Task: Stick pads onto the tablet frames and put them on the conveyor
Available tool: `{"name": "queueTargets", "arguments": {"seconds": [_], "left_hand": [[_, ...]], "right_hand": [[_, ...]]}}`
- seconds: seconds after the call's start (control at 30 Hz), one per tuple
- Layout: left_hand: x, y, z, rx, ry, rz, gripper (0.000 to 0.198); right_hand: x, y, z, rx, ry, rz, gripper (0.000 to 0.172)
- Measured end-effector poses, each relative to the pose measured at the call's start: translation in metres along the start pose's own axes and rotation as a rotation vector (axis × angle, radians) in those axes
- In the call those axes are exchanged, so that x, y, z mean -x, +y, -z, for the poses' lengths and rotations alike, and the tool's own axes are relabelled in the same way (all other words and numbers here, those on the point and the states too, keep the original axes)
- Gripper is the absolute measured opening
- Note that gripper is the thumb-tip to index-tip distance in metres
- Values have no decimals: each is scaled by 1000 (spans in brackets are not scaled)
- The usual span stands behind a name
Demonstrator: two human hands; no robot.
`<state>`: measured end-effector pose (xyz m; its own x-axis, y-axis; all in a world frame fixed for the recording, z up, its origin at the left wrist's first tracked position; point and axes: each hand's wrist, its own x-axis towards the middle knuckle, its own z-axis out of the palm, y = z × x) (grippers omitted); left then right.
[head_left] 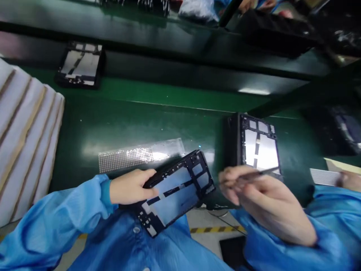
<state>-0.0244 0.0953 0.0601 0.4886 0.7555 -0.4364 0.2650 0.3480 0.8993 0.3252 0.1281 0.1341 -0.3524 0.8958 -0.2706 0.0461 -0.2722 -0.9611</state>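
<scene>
My left hand (134, 187) grips a flat black device frame (176, 195) with silvery panels by its left edge, thumb on top. The frame is tilted above the table's front edge. My right hand (259, 192) is closed around thin dark tweezers (261, 173), which point to the right. It is apart from the held frame and in front of a stack of similar black frames (261, 145). Beyond the held frame, a clear sheet with rows of small metallic pieces (126, 158) lies on the green table (93, 124).
Another stack of frames (81, 64) stands at the back left. White padded dividers (25, 139) fill the left side. At the right edge, a co-worker's hand (351, 180) is beside a striped white piece (324, 177). A green shelf (169, 37) runs across the back.
</scene>
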Motion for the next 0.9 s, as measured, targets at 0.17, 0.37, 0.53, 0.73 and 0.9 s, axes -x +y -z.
{"name": "queueTargets", "arguments": {"seconds": [0.17, 0.37, 0.53, 0.73, 0.9], "left_hand": [[-22, 2, 30, -970, 412, -191, 38], [-48, -11, 46, -1297, 245, -183, 22], [-45, -10, 46, -1361, 212, -231, 26], [-45, -13, 48, -1364, 223, -248, 37], [-44, -15, 47, -1308, 238, -244, 38]], "right_hand": [[-93, 22, -52, 133, -190, 161, 21], [-174, 58, -59, 435, -315, 260, 40], [-185, 62, -55, 425, -444, 244, 30], [-182, 65, -56, 391, -421, 224, 31], [-193, 59, -56, 437, -444, 238, 30]]}}
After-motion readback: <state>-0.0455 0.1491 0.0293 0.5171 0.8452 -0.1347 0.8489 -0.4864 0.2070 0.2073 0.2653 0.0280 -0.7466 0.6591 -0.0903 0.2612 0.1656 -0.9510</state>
